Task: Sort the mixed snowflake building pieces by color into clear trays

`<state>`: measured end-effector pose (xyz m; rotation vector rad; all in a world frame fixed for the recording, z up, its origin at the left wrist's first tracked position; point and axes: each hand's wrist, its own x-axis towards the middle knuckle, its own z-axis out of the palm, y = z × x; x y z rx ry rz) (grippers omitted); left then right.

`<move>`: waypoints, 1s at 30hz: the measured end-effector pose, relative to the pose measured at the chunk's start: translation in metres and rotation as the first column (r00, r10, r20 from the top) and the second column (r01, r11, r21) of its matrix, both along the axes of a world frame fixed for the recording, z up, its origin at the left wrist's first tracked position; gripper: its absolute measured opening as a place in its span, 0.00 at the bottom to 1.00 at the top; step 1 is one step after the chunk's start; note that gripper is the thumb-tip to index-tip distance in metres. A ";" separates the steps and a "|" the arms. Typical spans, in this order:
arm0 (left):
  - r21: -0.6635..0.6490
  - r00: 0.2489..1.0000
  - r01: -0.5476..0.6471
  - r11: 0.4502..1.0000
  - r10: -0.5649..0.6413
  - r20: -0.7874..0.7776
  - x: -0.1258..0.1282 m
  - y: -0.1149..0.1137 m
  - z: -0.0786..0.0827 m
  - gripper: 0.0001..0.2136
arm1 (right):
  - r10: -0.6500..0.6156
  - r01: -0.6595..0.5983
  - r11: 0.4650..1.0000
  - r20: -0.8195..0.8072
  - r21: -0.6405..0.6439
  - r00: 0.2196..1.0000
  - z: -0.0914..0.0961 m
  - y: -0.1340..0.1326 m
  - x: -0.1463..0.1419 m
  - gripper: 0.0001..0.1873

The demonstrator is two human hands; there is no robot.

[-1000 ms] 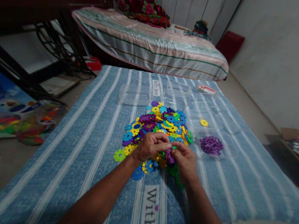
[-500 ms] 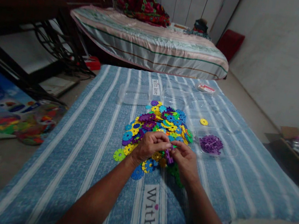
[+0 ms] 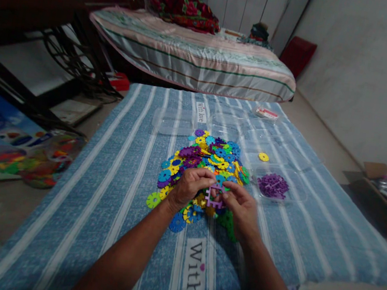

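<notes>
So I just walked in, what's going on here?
A person is handling a purple notched square frame above a pile of colourful discs on a striped cloth. The right hand holds the frame; the left hand has its fingers at its upper edge, though whether they grip it is hard to tell. Right of the pile, a clear container holds small purple pieces. One yellow disc sits apart from the pile.
</notes>
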<state>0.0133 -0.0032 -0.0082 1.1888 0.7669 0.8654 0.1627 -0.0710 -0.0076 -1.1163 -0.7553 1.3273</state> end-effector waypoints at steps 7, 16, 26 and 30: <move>-0.018 1.000 0.005 1.000 -0.005 -0.009 0.000 0.001 -0.001 0.12 | -0.032 0.031 0.999 0.025 0.011 0.999 0.005 0.000 0.000 0.18; -0.012 1.000 0.002 1.000 -0.002 -0.014 0.000 0.001 0.001 0.11 | -0.026 0.026 1.000 0.020 0.012 0.999 0.003 -0.002 0.000 0.18; -0.081 0.996 -0.085 0.993 0.083 -0.032 0.003 -0.001 0.002 0.13 | -0.021 0.021 1.000 0.012 0.021 1.000 0.002 -0.004 0.000 0.20; -0.095 0.996 -0.091 0.991 0.089 -0.023 0.003 -0.001 0.001 0.14 | -0.018 0.018 0.999 0.000 0.034 1.000 0.003 -0.004 0.000 0.20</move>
